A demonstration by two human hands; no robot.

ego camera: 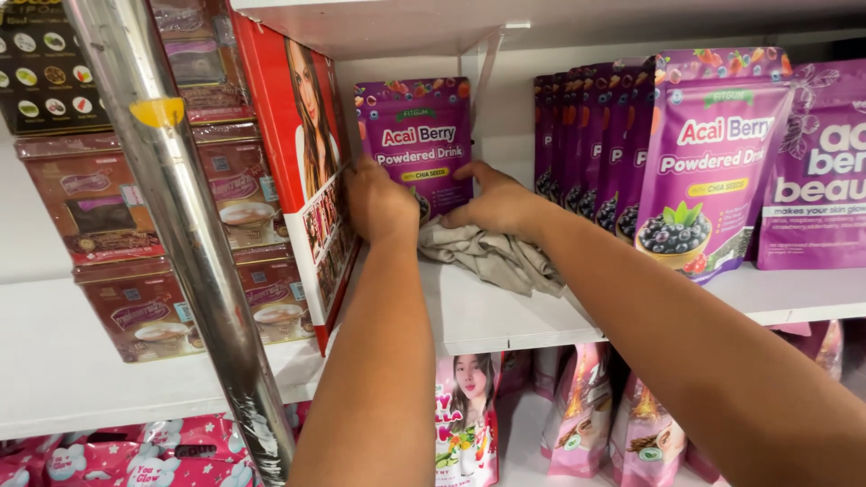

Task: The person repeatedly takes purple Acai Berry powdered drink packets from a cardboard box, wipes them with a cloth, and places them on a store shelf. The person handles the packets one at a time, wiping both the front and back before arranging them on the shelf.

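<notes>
A steel pole (180, 225) and stacked brown tins (144, 243) stand at the left, then a red box (289, 135) that the left hand (379, 206) presses beside, fingers curled around the lower left edge of a lone purple pouch (417, 144) standing upright on the white shelf (505, 316). The right hand (494, 203) grasps the pouch's lower right corner, resting on a crumpled grey cloth (492, 257) just below. Keeping both grips low and even should hold the pouch upright, clear of the pouch row (649, 144) at the right.

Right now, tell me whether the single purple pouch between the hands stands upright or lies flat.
Upright. The purple pouch stands on the white shelf, front facing out, steadied by both hands.
</notes>
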